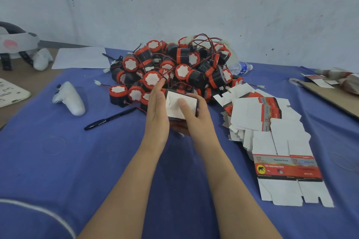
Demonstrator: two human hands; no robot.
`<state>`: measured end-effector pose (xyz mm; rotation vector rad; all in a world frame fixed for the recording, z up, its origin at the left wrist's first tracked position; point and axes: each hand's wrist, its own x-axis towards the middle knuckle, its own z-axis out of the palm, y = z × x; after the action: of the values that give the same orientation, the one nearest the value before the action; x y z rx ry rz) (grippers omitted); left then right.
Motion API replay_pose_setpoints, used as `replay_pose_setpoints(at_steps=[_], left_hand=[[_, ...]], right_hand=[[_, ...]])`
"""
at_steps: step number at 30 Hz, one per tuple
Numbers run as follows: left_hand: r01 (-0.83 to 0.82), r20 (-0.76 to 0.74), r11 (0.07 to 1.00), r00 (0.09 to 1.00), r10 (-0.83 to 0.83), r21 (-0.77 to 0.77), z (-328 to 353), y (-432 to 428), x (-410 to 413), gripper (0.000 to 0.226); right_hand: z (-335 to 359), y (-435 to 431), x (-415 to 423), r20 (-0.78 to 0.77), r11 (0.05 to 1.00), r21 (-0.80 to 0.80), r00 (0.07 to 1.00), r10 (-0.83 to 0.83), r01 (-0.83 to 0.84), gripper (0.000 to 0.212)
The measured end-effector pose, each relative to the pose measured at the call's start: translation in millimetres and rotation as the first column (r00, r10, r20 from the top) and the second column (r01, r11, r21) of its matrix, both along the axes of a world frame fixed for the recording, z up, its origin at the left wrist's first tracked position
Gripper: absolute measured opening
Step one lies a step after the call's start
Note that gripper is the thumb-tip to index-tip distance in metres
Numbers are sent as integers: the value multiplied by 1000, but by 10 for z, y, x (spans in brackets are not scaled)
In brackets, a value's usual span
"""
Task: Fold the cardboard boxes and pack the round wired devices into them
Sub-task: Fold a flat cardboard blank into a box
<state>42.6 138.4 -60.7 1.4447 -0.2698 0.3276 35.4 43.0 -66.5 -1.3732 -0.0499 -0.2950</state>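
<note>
1. my left hand (157,110) is flat and nearly straight, fingers together, its palm pressed against the left side of the cardboard box (181,105).
2. my right hand (196,120) curls around the box from the right and below, with the thumb (186,107) lying across the white flaps on top.
3. the box is held between both hands just above the bench (97,161), at the near edge of the pile. its top shows white flaps folded inward, one with a notched edge, inside a dark rim. whether anything sits inside it i cannot tell.
4. right behind the box lies the heap of round wired devices (174,68), black bodies with red rims and white faces, thin red and black wires tangled over them.
5. to my right, a loose stack of flat box blanks (272,128) is fanned out on the blue cloth, mostly white side up; the nearest one shows a red printed band.
6. to my left lie a black pen (109,118) and a white controller (70,99), apart from each other.
</note>
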Motion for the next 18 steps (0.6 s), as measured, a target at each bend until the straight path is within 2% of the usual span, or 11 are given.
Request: replay_pose_setpoints(at_steps=[3,8,10,12,14,15,16,18], left_hand=[[-10,2,999,1000,10,38,11,-2,-19,33],[-30,24,993,999,27,115,5,-14,-45,33],[-23,13,996,1000,22,82,18,-1,-43,33],[-17,-32,998,999,15,-55,62,17,-33,42],[-14,-69,975,998,-1,-222,84,47,0,54],[-12,-73,968,997,-6,-251,88,58,10,54],[-14,-78,971,997,-4,-239,86,57,15,52],[-29,-89,991,996,17,-133,60,28,21,42]], right_hand=[[-27,15,19,-50,999,-41,998,-29,27,32],[-64,1,37,-57,975,-179,988,-144,131,35],[-54,-29,31,-12,938,-299,982,-189,176,36],[-44,-58,16,32,887,-410,975,-220,213,38],[-54,-63,9,68,900,-388,980,-187,198,47],[-48,-49,9,66,915,-365,985,-161,174,50],[-37,-27,10,59,926,-345,988,-143,154,49],[-30,7,23,64,944,-302,991,-120,134,32]])
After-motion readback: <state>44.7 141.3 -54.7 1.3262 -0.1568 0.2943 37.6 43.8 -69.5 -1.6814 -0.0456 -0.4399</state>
